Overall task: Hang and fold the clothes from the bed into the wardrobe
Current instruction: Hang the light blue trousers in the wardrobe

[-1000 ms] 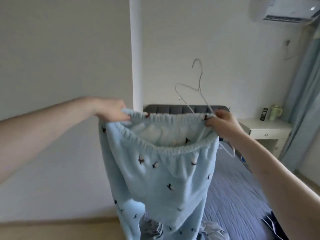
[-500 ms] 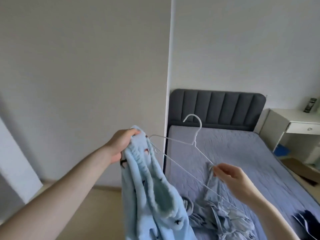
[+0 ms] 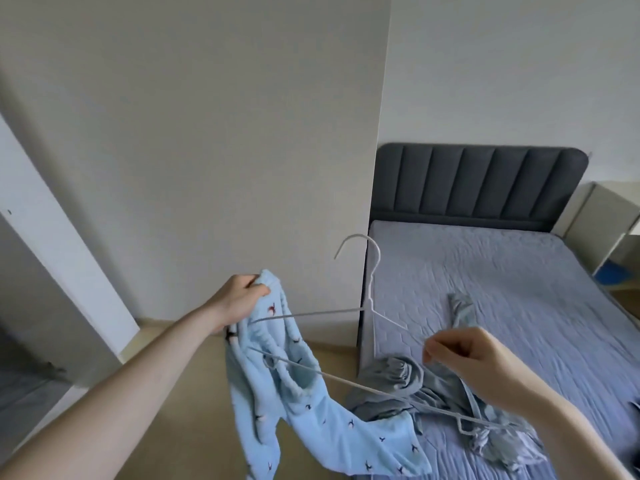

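Note:
Light blue fleece trousers [image 3: 304, 410] with small dark bird prints hang from my left hand [image 3: 239, 299], which grips their elastic waistband. A white wire hanger [image 3: 370, 299] is held in the air in front of me; my right hand [image 3: 460, 355] pinches its right shoulder wire. The hanger's left end reaches into the waistband by my left hand, and its bottom bar runs across the trousers. A grey garment [image 3: 433, 386] lies crumpled on the bed [image 3: 502, 271].
A tall white wardrobe side panel [image 3: 207, 133] stands left of the bed, with an opening [image 3: 27, 306] at the far left. The bed has a dark grey padded headboard [image 3: 478, 185]. A white bedside table [image 3: 609, 216] is at the right edge.
My right hand let go of the waistband and kept only the hanger, so the trousers now hang from my left hand alone. My view turned left and down, and the hanger swung left.

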`<state>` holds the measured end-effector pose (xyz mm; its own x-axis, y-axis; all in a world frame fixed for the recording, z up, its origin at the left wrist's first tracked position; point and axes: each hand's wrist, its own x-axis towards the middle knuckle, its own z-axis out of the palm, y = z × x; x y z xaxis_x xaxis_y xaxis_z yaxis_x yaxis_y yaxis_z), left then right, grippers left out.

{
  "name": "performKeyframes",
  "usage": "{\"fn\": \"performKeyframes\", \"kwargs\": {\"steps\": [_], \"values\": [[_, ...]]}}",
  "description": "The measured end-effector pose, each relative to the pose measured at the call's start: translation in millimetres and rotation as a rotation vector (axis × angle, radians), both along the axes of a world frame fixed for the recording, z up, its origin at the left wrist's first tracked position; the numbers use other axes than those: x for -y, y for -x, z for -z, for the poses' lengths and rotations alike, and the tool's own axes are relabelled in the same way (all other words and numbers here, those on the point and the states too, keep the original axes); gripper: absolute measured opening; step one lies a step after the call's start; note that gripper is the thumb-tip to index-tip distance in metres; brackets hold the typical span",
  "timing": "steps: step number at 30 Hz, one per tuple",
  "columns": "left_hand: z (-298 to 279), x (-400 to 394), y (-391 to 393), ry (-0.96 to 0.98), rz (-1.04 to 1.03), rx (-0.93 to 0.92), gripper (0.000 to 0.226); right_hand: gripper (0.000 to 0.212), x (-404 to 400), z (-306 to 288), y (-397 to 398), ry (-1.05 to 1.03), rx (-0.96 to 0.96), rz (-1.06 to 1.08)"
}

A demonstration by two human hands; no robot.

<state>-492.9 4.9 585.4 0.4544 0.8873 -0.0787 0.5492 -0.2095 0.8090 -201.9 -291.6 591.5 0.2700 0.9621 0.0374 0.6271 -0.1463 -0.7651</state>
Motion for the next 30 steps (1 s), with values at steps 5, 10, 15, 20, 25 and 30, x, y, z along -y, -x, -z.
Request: {"fn": "performKeyframes", "kwargs": {"steps": [5,10,15,20,25,30], "values": [[-18.1,-10.4,19.2,-0.107,0.052,-0.035,0.016,0.027,-8.6,-5.0,14.8,-0.058,-0.022,0.036],[-31.0,-25.5,46.0,-0.100,0.047,0.006,0.012,0.039,-3.5,-19.5,4.7,-0.094,-0.111,0.064],[-37.2,-13.1,41.5,-0.083,0.142,0.055,0.029,0.026,-21.6,-3.8,34.6,-0.013,-0.088,-0.007],[-57.7,13.8,16.5,-0.060,0.300,0.127,0.031,0.029,-51.6,22.3,74.1,-0.011,-0.052,0.021],[-81.7,29.9,9.0,0.152,0.521,0.356,0.033,0.030,-51.7,35.7,81.1,-0.141,-0.208,0.102],[-68.9,26.2,8.7,-0.574,0.612,-0.244,0.035,0.035,-42.1,42.2,79.6,-0.285,-0.387,0.100]]}}
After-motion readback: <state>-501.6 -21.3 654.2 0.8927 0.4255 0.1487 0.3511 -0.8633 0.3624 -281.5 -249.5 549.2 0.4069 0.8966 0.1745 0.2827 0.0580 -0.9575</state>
